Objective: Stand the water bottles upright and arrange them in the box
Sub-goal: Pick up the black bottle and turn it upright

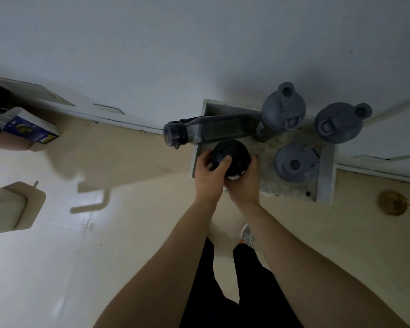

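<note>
A shallow white box [326,171] sits on the floor against the wall. Three grey bottles stand upright in it: one at the back [283,110], one at the back right [339,123], one at the front right [294,163]. A clear dark bottle [208,130] lies on its side across the box's left rim, cap pointing left. My left hand [210,176] and my right hand [243,183] both grip a black-capped bottle [231,156], held upright at the box's front left corner.
A blue paper bag [26,127] stands on the floor at the far left by the wall. A beige object [12,207] lies at the left edge. A round floor drain [392,202] is right of the box. My legs and a shoe [247,236] are below.
</note>
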